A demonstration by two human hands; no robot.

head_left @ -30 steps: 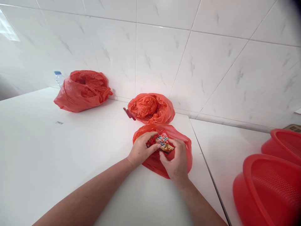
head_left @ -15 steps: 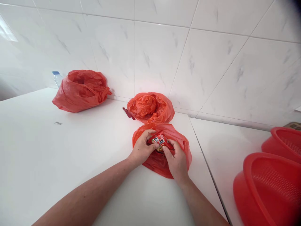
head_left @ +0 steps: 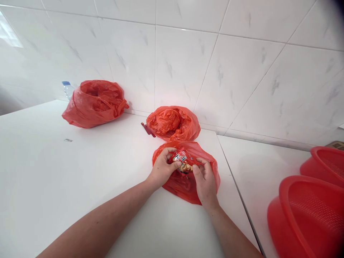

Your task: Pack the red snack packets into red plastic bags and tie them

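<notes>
A small red snack packet (head_left: 183, 160), with white lettering and a picture of food, is gripped by my left hand (head_left: 162, 166) between thumb and fingers. My right hand (head_left: 206, 181) is at the packet's right end, its fingers parted from the thumb. The thumb tip is close to the packet's lower right corner; whether it touches I cannot tell. Beneath both hands a red plastic bag (head_left: 177, 186) lies spread open on the white table (head_left: 80, 186). What else the bag holds is hidden.
Behind sits a second red bag (head_left: 172, 122) with crumpled plastic inside, a dark red strip-like tool (head_left: 148, 130) beside it. Far left, a bigger red bag (head_left: 92, 107) hides part of a plastic bottle (head_left: 67, 89). Red baskets (head_left: 285, 215) stand right, past the table seam. A tiled wall (head_left: 182, 64) closes the back.
My right hand has loosened and shifted slightly right, off the packet's right side, uncovering more of its printed food picture. My left hand keeps its hold. The view has shifted slightly.
</notes>
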